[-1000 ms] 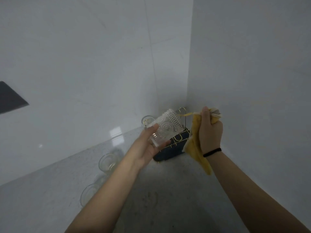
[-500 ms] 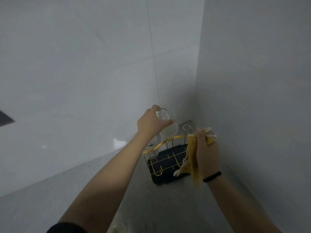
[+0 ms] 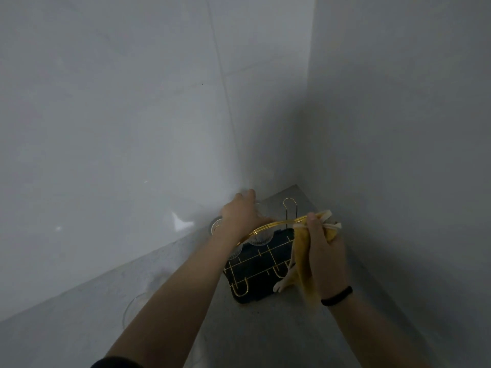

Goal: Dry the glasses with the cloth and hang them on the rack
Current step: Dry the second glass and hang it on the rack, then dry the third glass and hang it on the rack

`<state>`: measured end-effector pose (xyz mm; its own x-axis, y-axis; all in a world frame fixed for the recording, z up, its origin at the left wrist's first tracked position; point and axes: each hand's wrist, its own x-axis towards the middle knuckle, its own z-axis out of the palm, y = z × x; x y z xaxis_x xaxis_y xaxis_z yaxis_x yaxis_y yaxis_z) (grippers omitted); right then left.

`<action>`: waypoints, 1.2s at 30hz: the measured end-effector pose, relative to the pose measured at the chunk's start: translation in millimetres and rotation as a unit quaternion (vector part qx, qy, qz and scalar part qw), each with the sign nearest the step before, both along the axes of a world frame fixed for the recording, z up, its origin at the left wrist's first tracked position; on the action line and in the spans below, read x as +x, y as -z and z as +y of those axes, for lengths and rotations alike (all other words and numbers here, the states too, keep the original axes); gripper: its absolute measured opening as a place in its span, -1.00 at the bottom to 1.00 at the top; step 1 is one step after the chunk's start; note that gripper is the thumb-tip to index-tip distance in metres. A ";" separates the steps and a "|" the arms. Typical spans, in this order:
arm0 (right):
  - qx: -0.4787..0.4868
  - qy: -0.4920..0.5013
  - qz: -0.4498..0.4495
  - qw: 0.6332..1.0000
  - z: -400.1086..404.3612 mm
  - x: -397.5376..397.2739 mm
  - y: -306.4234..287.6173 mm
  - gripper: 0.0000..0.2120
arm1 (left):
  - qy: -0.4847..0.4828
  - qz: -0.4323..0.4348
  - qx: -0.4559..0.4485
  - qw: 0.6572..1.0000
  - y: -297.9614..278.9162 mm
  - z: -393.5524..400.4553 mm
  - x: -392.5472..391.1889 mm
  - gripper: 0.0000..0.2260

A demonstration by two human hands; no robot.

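My left hand (image 3: 240,213), lower than half a second ago, grips a glass (image 3: 259,208) at the gold wire rack (image 3: 261,257); right hand (image 3: 325,257) clutches the yellow cloth (image 3: 303,251). No legible writing.

1. The left hand (image 3: 240,212) reaches over the top of the gold wire rack (image 3: 265,257), fingers curled around a clear glass (image 3: 261,208) that is mostly hidden behind it.
2. The right hand (image 3: 325,251) grips a yellow cloth (image 3: 303,257) just beside the rack's right end; the cloth hangs down past the wrist, which wears a black band (image 3: 337,299).
3. The rack stands on a dark tray (image 3: 255,293) in the corner of a grey counter (image 3: 265,335).
4. Patterned glasses (image 3: 259,239) hang under the rack's curved top bar.
5. Another clear glass (image 3: 134,309) sits on the counter, left of the left forearm.
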<state>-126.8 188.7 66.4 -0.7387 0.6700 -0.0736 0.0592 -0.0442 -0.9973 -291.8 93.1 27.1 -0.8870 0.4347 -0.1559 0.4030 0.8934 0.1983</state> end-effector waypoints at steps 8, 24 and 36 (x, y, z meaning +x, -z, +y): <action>-0.008 0.008 -0.009 1.000 -0.3 -3.9 3.8 -0.61 | -0.003 0.010 -0.037 0.999 1.9 3.2 -3.5 -0.14; 0.004 -0.001 -0.021 1.000 -9.1 4.8 -3.3 -0.59 | -0.018 0.013 0.010 1.000 -8.1 -3.0 6.8 -0.46; 0.023 0.000 -0.038 0.999 -44.1 33.8 -7.6 -0.61 | -0.069 0.040 0.208 0.975 -51.5 -77.4 72.9 -0.72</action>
<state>-93.0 144.5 74.0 -0.7320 0.6741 -0.0988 0.1349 0.0012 -0.9909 -218.9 15.8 78.6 -0.9437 0.3209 0.0806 0.3134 0.7891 0.5283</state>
